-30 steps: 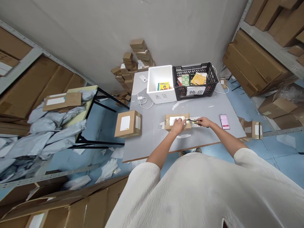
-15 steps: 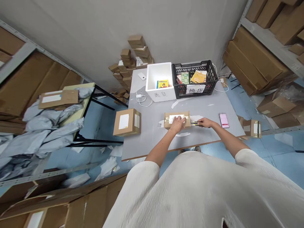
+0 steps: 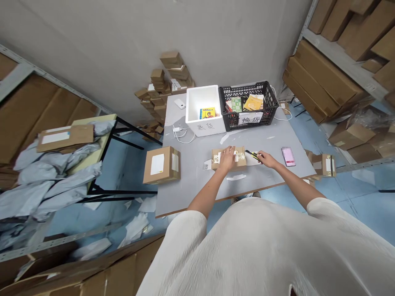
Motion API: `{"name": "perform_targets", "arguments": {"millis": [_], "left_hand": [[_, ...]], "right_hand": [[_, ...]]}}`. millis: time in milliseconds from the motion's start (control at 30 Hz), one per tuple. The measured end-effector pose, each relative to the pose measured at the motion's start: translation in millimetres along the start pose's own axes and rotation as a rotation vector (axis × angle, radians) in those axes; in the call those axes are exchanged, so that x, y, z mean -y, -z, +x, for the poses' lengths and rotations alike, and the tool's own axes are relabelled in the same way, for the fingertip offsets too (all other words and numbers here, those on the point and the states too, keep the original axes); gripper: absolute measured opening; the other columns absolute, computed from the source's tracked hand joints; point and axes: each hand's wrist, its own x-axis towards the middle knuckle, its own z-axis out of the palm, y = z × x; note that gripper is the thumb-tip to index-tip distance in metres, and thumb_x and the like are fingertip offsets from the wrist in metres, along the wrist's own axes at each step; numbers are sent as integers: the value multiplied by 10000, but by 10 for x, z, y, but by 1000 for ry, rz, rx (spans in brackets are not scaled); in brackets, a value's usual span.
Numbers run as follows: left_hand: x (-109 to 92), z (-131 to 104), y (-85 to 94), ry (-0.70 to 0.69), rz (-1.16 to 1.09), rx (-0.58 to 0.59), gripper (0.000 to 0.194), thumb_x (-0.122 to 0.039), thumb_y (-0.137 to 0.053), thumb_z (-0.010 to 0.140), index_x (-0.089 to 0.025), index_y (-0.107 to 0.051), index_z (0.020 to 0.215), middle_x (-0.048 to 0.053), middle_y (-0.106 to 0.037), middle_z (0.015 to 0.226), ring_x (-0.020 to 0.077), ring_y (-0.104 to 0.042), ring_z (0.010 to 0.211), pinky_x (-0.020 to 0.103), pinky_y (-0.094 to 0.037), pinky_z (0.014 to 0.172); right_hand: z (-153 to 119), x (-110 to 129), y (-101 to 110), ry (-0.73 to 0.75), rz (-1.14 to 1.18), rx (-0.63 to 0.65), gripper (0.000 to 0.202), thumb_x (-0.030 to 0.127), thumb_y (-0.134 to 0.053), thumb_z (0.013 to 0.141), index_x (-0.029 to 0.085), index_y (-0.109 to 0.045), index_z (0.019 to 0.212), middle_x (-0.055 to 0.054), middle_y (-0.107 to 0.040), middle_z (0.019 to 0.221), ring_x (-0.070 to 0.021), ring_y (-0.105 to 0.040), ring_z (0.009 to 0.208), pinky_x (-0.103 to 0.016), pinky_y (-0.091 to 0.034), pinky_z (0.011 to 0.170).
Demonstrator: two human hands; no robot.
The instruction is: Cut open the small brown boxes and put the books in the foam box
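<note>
A small taped cardboard box (image 3: 239, 163) with a white label lies on the grey table (image 3: 197, 183). Flat on its top rests my left hand (image 3: 227, 158), fingers stretched out and partly covering the label. To the right of the box, my right hand (image 3: 266, 159) is closed around a black and yellow utility knife (image 3: 253, 155). The knife's tip points left, at the box's right end; whether it touches the cardboard I cannot tell.
A larger cardboard box (image 3: 159, 166) stands at the table's left edge. Behind are a white foam box (image 3: 206, 126) and a black crate (image 3: 261, 111), both holding booklets. A phone (image 3: 288, 156) lies at right, a charger with white cable (image 3: 177, 129) at left.
My right hand has turned the knife so its tip points up and left along the box's right end. My left hand has slid slightly left on the box. The view has shifted a little.
</note>
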Motion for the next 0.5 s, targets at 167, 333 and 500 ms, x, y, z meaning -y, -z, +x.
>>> {"name": "perform_targets", "arguments": {"millis": [167, 333, 500], "left_hand": [[68, 103, -136, 16, 50, 103, 723, -186, -579, 995, -222, -408, 1697, 192, -432, 1745, 372, -354, 1651, 598, -257, 1354], [108, 146, -244, 49, 82, 146, 733, -188, -558, 996, -215, -393, 1709, 206, -413, 1759, 388, -321, 1671, 666, -212, 1349], [84, 65, -276, 8, 92, 55, 669, -293, -364, 1095, -197, -349, 1756, 187, -438, 1760, 359, -334, 1669, 608, -240, 1345]], "right_hand": [[-107, 82, -78, 187, -370, -27, 331, 375, -560, 1078, 247, -725, 1335, -95, -785, 1245, -265, -725, 1074, -344, -538, 914], [-161, 122, -140, 179, -580, -38, 395, 338, -611, 1070, 249, -716, 1440, -122, -733, 1329, -282, -716, 1119, -360, -525, 964], [-137, 162, -203, 159, -627, -78, 420, 353, -601, 1092, 259, -684, 1493, -130, -717, 1336, -290, -697, 1165, -372, -503, 992]]}}
